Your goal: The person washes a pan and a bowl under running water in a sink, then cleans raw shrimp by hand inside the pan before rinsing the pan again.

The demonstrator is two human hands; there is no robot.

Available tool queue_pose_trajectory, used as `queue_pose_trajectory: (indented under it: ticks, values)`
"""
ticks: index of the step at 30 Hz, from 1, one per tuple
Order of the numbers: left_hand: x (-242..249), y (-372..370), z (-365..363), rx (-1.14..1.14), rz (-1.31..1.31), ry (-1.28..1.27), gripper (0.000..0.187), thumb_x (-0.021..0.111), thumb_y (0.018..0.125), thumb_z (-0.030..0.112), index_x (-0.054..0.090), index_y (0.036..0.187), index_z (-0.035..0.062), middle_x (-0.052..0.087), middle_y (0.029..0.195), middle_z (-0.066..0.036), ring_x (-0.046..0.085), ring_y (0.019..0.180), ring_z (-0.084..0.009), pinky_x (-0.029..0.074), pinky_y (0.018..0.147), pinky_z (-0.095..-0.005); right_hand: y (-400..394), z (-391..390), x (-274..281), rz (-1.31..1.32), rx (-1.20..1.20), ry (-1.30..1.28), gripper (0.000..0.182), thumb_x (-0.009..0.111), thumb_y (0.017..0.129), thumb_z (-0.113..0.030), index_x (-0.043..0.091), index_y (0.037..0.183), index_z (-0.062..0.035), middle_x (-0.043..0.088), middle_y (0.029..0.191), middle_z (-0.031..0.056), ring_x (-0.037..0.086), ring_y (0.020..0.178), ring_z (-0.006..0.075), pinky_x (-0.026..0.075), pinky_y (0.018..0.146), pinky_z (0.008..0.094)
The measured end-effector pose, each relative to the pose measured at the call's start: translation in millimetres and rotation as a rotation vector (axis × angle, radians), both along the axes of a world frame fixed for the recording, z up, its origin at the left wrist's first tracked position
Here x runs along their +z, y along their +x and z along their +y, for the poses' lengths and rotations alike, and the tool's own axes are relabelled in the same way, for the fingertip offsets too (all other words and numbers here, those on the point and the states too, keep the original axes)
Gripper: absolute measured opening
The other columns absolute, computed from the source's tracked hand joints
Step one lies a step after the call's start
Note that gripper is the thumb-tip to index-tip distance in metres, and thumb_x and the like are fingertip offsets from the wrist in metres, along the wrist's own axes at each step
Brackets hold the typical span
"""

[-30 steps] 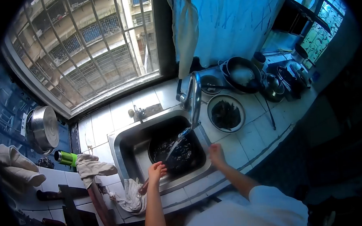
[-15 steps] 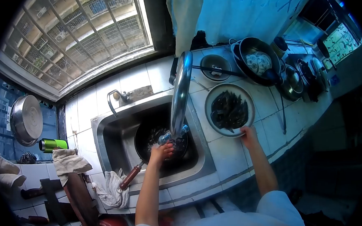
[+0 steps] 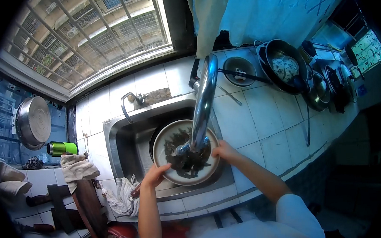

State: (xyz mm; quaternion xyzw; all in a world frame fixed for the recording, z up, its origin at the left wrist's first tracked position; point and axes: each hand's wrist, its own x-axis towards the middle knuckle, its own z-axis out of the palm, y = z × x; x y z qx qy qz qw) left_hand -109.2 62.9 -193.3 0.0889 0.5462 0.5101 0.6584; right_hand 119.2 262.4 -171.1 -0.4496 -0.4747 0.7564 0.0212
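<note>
Holding a plate [image 3: 166,153] of dark greens over the sink [image 3: 120,143], under the faucet [image 3: 202,103]: our left hand [image 3: 152,176] and right hand [image 3: 223,151] both grip its rim.

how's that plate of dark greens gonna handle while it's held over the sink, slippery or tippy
The plate is shallow and held at opposite rims by the left hand and right hand, so it looks stiff but probably tips easily. It sits under the faucet, so the rim is likely wet and slippery. The loose greens could slide off if it tilts.
</note>
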Motion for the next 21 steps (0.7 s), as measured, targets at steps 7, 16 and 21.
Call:
queue_pose_trajectory:
  ticks: [7,16,21]
  values:
    - [14.1,-8.8,-17.3,0.274,0.52,-0.163,0.035,0.053,0.069,0.002,0.05,0.103,-0.0034,0.059,0.084,-0.011,0.059,0.069,-0.0195,0.05,0.056,-0.0295,-113.8,-40.7,-62.0,0.098,-0.293,-0.205,0.026,0.054,0.079,-0.013,0.052,0.103,-0.0045,0.055,0.095,0.0104,0.054,0.088,0.0217,0.045,0.076,0.0324]
    - [41.8,18.9,25.9,-0.001,1.362,-0.363,0.049,0.048,0.071,0.0,0.038,0.119,-0.0042,0.054,0.103,-0.028,0.053,0.09,-0.0453,0.043,0.08,-0.0467,-165.5,-58.5,-187.7,0.243,-0.373,-0.572,0.048,0.038,0.093,-0.039,0.044,0.126,-0.0045,0.047,0.126,0.0119,0.045,0.114,0.0219,0.035,0.096,0.0317]
    - [53.5,-3.5,53.1,-0.243,1.425,-0.501,0.03,0.049,0.074,0.004,0.045,0.102,-0.0057,0.057,0.095,-0.028,0.058,0.081,-0.0438,0.046,0.074,-0.0473,-171.2,-60.6,-201.2,0.169,-0.406,-0.425,0.055,0.036,0.092,-0.044,0.043,0.127,-0.0029,0.047,0.126,0.0154,0.044,0.116,0.0256,0.033,0.098,0.0327]
